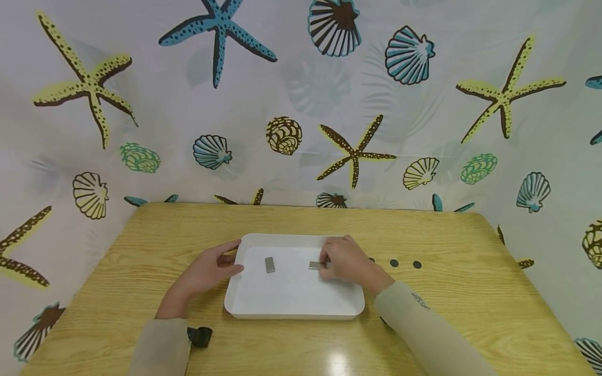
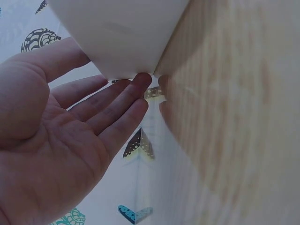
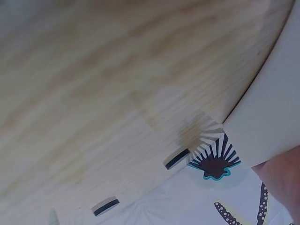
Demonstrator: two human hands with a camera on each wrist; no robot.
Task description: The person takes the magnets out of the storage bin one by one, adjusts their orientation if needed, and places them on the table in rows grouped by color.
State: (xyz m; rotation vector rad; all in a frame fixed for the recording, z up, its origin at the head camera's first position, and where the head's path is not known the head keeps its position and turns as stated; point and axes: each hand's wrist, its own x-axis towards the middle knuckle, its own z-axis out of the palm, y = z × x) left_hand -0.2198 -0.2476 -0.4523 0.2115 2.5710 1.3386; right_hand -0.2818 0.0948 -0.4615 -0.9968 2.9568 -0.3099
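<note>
A shallow white tray (image 1: 291, 303) lies on the table in the head view. Inside it, towards the left, is a small flat grey metal rectangle (image 1: 269, 265). My right hand (image 1: 345, 262) reaches over the tray's right side and pinches a second, similar metal rectangle (image 1: 314, 265), partly hidden by the fingers. At the tray's left rim rests my left hand (image 1: 209, 269), its thumb and fingers spread along the edge. In the left wrist view the left hand (image 2: 70, 117) has its palm uncurled, with fingertips by the tray's outer wall (image 2: 122, 37).
Right of the tray, black discs (image 1: 394, 263) lie in a row on the wooden table (image 1: 451, 303); one is partly hidden by the right arm. Two discs (image 3: 177, 159) also show in the right wrist view. Behind the table hangs a cloth (image 1: 263, 94) printed with shells and starfish.
</note>
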